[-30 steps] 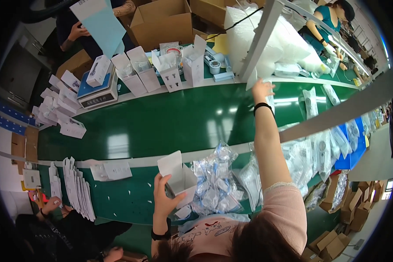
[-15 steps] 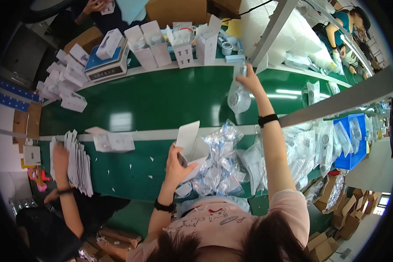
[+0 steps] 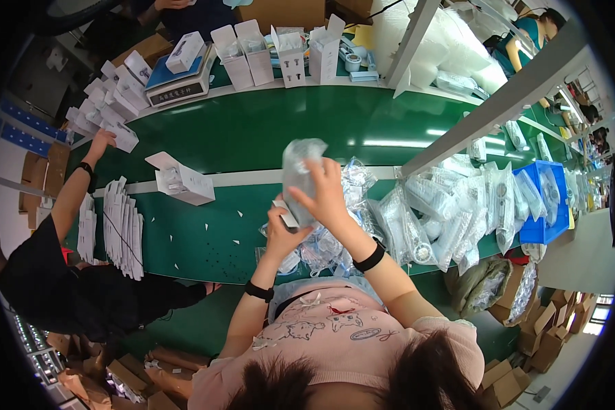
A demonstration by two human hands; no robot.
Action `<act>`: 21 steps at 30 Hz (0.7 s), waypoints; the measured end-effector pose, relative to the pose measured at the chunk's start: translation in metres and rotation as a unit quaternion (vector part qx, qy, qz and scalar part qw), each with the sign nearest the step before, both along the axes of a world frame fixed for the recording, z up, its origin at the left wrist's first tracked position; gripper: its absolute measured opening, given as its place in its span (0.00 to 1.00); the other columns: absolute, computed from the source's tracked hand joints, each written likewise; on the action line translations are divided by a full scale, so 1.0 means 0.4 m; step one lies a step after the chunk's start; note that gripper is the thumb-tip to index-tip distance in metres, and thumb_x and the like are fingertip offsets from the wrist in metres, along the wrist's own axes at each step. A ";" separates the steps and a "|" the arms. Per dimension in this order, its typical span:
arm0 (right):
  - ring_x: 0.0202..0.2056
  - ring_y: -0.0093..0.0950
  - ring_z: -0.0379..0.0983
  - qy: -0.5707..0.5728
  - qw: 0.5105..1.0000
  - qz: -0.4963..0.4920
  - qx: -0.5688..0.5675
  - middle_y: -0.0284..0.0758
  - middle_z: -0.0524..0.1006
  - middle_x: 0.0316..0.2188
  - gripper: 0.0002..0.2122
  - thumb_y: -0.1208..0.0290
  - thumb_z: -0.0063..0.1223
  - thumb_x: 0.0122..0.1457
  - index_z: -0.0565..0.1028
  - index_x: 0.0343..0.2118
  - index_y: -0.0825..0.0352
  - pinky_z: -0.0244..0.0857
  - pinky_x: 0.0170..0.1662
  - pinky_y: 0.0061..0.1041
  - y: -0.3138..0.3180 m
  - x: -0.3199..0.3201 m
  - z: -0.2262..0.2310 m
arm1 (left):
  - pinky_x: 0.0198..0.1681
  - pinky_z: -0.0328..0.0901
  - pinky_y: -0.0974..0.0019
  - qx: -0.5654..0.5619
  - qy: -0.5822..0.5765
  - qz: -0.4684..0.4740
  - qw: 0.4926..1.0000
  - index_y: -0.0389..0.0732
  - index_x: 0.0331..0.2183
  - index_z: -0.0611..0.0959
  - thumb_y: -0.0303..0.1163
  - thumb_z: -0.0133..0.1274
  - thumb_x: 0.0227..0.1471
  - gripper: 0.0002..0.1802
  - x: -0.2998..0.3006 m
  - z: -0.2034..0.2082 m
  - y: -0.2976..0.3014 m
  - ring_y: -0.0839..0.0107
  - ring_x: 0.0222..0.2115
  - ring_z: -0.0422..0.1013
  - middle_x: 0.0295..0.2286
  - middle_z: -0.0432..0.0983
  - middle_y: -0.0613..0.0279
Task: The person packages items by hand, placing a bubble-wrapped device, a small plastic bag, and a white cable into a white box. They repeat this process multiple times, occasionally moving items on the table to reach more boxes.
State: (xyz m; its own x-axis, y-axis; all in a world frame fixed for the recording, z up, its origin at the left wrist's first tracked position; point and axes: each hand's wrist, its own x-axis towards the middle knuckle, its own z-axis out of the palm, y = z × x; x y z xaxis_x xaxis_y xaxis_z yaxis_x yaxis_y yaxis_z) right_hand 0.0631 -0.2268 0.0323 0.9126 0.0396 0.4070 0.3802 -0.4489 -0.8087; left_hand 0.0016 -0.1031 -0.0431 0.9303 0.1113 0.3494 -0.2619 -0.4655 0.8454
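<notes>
My left hand [image 3: 283, 236] is closed around a white carton [image 3: 288, 216], mostly hidden behind my fingers and the thing above it. Right over the carton, my right hand [image 3: 324, 195] grips an item in a clear plastic bag [image 3: 301, 162], held roughly upright. The bag's lower end meets the carton's top; I cannot tell whether it is inside. What the bag contains is blurred. Beneath both hands, a heap of small clear bags with blue-and-white contents [image 3: 352, 236] lies on the green table [image 3: 205, 239].
An open white box [image 3: 184, 186] stands left, near a stack of flat cartons [image 3: 123, 232]. A co-worker's hand [image 3: 102, 140] touches a white box [image 3: 123, 137]. Bagged items [image 3: 451, 212] and a blue bin [image 3: 547, 231] lie right. A metal post [image 3: 485, 109] slants across the right side.
My right hand has brought the bagged item from the far side of the belt back to the carton in my left hand. The co-worker's hand has moved from the flat cartons to the white boxes.
</notes>
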 end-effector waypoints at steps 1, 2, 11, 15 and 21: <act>0.46 0.39 0.59 -0.042 0.996 0.050 -0.053 0.45 0.64 0.40 0.21 0.70 0.57 0.42 0.65 0.41 0.68 0.55 0.47 0.31 -0.009 -0.008 0.006 | 0.43 0.60 0.58 -0.058 0.000 0.007 0.998 0.43 0.34 0.54 0.26 0.65 0.26 0.38 -0.006 -0.011 0.002 0.55 0.42 0.62 0.47 0.55 0.43; 0.46 0.39 0.59 -0.084 0.986 0.099 -0.106 0.45 0.64 0.40 0.18 0.70 0.57 0.42 0.67 0.38 0.68 0.55 0.47 0.31 -0.022 -0.013 0.015 | 0.43 0.59 0.58 -0.116 0.000 0.013 0.993 0.43 0.34 0.54 0.26 0.65 0.26 0.38 -0.009 -0.015 0.004 0.54 0.43 0.62 0.47 0.55 0.43; 0.39 0.40 0.65 0.008 0.989 -0.075 -0.126 0.43 0.69 0.36 0.14 0.73 0.51 0.45 0.72 0.38 0.65 0.59 0.43 0.32 -0.273 0.203 -0.302 | 0.50 0.53 0.57 -0.054 -0.023 0.012 0.998 0.44 0.34 0.55 0.28 0.66 0.25 0.38 -0.026 -0.032 0.034 0.51 0.49 0.55 0.50 0.49 0.40; 0.35 0.40 0.66 0.234 0.939 -0.014 -0.251 0.43 0.69 0.33 0.16 0.72 0.55 0.41 0.72 0.37 0.64 0.62 0.38 0.33 -0.322 0.274 -0.405 | 0.51 0.52 0.57 0.022 -0.039 -0.112 0.993 0.43 0.39 0.56 0.29 0.66 0.26 0.40 -0.015 0.025 0.051 0.50 0.51 0.51 0.52 0.47 0.43; 0.29 0.39 0.68 0.240 0.926 0.137 -0.257 0.42 0.70 0.27 0.13 0.71 0.58 0.36 0.73 0.30 0.62 0.63 0.32 0.31 -0.347 0.286 -0.442 | 0.51 0.53 0.58 0.039 0.035 -0.121 0.991 0.43 0.40 0.65 0.27 0.63 0.29 0.32 -0.022 0.128 0.031 0.53 0.53 0.50 0.52 0.49 0.50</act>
State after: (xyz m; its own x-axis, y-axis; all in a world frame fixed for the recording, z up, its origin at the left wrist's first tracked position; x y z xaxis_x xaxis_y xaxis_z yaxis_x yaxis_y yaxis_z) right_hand 0.1773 -0.3658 -0.1446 0.9102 0.3734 -0.1794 0.1899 -0.7609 -0.6204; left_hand -0.0073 -0.0906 0.0080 0.9485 -0.1432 0.2826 -0.3166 -0.4608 0.8291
